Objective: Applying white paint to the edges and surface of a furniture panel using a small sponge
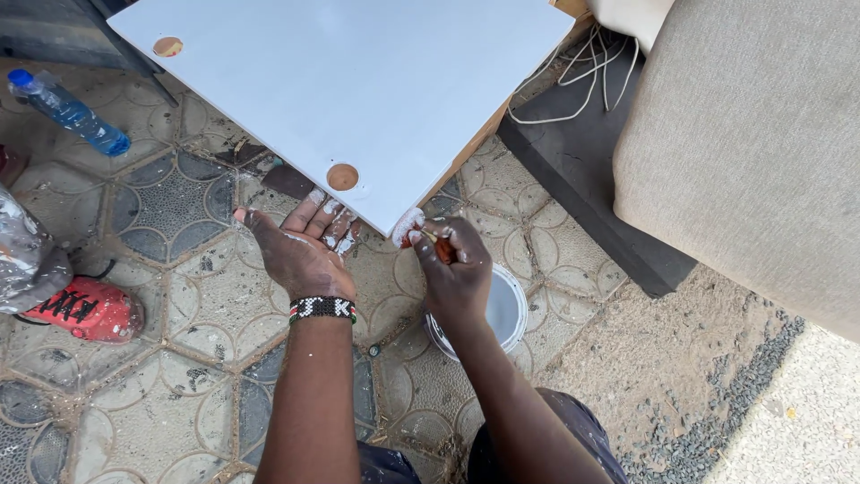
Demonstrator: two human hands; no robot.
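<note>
While the right hand [455, 269] pinches a paintbrush [421, 231] at the white board [358, 81], the left hand [300, 251] lies spread above the patterned paving [170, 206].

From my remote view, bright daylight falls on a floor [179, 296] of worn hexagonal paving tiles, speckled with pale splashes, which gives way on the right to bare sandy ground [663, 358] and a strip of dark gravel [743, 385]. A beige fabric-covered sofa [752, 143] stands at upper right beside a tangle of white cords [582, 67], while a blue plastic bottle [67, 112] and a red shoe [90, 309] lie at left.
</note>
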